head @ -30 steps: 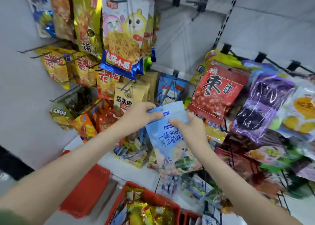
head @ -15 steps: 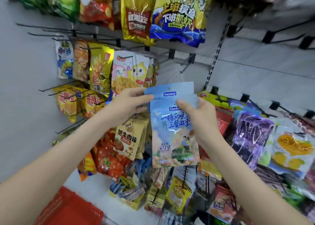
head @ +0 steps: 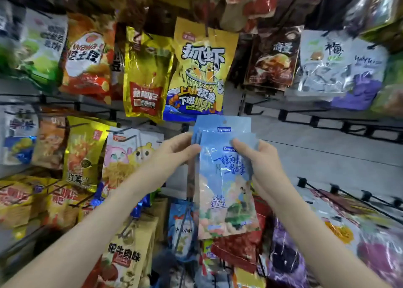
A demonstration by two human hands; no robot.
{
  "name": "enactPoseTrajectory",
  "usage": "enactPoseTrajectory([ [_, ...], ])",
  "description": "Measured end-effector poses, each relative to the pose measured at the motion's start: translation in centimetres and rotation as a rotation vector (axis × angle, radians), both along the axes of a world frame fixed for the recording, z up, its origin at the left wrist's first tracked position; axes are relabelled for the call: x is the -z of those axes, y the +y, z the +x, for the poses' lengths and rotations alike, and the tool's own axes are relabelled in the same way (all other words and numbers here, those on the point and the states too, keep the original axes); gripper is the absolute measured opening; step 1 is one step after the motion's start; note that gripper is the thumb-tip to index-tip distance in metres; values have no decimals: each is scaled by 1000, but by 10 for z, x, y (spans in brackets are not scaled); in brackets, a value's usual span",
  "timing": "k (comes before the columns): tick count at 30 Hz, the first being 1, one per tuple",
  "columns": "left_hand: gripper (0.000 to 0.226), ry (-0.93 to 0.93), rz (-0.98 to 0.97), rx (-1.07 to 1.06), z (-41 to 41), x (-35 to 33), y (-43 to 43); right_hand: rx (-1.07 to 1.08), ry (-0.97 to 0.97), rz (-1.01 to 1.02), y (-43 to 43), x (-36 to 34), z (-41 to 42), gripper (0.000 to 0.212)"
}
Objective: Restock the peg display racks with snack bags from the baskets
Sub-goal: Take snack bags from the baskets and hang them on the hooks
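Head view, at least 2 overlapping blue snack bags (head: pixel 222 189), left hand (head: pixel 174 154) pinching their left edges, right hand (head: pixel 259 163) pinching the front bag's top

This is a shop, seen at a snack wall. Sealed snack bags (head: pixel 197 69) in bright printed packs hang in tiers from black pegs (head: pixel 301 182) fixed to a grey panel (head: pixel 327 156), and a slotted rail (head: pixel 242 104) runs up it. Many pegs carry several copies of one product, hung front to back. The blue bags (head: pixel 222 178) in front of the rack are identical copies too.
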State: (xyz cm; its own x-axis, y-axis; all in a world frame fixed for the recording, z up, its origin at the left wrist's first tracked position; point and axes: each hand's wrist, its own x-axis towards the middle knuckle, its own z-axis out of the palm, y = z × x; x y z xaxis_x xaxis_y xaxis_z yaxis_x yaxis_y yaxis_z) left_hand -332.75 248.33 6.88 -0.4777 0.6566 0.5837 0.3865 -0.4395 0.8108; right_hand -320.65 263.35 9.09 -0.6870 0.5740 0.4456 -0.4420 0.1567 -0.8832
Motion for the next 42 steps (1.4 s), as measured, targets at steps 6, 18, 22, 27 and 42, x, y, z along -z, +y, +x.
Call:
enactPoseTrajectory([
  [6,26,25,-4,-61,8,-9,30,80,-31,30,28,-4,10,13],
  [18,43,151,148,-637,-4,-38,68,387,3,119,108,-18,28,16],
  [22,46,133,184,-775,-9,-52,59,370,25,232,112,-45,17,18],
  [27,55,78,166,-755,-16,-61,41,369,42,252,113,-69,-7,11],
  [42,51,143,166,-845,3,-79,33,448,-70,328,130,-75,-35,15],
])
